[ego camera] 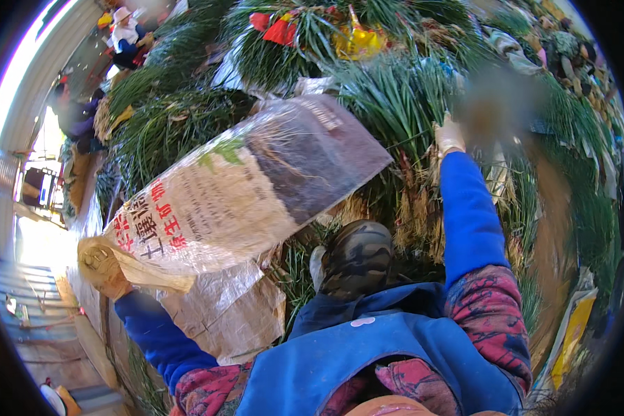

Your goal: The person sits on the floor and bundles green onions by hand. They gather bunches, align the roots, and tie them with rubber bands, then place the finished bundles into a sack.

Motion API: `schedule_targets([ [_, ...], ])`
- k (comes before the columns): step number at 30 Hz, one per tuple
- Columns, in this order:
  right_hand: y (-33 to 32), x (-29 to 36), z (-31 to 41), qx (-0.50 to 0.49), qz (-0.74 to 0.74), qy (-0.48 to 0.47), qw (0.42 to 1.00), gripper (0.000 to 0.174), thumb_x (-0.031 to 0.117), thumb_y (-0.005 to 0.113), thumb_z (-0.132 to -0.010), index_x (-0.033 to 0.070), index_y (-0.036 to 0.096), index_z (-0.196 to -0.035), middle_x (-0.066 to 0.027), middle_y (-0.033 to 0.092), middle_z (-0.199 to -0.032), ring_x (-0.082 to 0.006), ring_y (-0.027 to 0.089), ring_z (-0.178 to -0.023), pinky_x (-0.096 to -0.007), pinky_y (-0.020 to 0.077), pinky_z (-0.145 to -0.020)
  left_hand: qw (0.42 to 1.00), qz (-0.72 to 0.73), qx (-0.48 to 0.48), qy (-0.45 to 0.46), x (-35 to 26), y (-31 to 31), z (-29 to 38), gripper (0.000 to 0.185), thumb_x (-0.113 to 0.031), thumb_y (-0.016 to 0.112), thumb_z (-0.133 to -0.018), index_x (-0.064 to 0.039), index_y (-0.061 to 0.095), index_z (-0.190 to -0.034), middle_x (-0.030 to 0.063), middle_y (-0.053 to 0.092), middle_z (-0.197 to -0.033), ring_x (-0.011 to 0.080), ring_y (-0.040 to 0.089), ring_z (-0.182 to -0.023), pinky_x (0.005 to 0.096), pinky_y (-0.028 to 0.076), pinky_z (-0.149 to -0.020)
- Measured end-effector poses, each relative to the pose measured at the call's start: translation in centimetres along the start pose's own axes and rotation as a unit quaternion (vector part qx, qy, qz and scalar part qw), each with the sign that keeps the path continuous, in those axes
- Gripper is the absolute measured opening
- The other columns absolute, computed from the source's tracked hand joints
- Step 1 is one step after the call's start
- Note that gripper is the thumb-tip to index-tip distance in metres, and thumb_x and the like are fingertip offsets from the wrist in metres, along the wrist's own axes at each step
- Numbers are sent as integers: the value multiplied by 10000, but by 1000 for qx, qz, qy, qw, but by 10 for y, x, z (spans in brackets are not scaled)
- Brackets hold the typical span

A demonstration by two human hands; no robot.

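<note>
My left hand [106, 269], in a soiled work glove, grips the bottom-left end of a printed woven plastic sack [229, 203]. The sack lies slantwise across the middle, its dark end towards the upper right; it bears large red and black writing. Far out to the right, my right hand [450, 134] wears a pale glove. It is at the edge of a bundle of long green leafy stalks [395, 104], whose pale roots [413, 213] hang towards me. Whether its fingers hold any stalks is hidden.
More heaped green bundles [171, 135] lie left and ahead, with red bags [281, 31] and a yellow bag [361, 41] on top. A creased plastic sheet [229, 307] lies near my left arm. People sit at the left [75, 114] and upper left [127, 36]. A lens smudge blurs the upper right.
</note>
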State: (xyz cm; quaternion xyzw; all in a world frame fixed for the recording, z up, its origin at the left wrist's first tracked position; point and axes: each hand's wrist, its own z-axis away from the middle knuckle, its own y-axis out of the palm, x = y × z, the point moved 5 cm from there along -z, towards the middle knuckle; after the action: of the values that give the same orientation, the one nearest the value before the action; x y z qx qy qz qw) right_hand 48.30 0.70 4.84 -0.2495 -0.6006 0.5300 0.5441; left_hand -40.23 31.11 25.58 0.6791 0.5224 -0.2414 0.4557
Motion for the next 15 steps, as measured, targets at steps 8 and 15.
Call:
schedule_targets([
  [8,-20,-3,20,-46,86,-91,991,712,472,568,-912,91,383,-1485,-283,492,-1385,-426,518,-1246,-470,412,-1051,927,-144,-5,-346,29,-249,132,480,-305,613,-944,-25,540,-1327,130,602,-1300,288,587,-1178,416,468,-1026],
  [15,-32,-17,44,-123,166,-249,946,583,397,571,-924,46,506,-1385,-257,527,-1359,-418,512,-1242,-466,404,-1047,772,-317,-261,-485,58,-425,357,327,-145,628,-866,31,651,-1140,139,699,-1042,301,655,-911,420,518,-860],
])
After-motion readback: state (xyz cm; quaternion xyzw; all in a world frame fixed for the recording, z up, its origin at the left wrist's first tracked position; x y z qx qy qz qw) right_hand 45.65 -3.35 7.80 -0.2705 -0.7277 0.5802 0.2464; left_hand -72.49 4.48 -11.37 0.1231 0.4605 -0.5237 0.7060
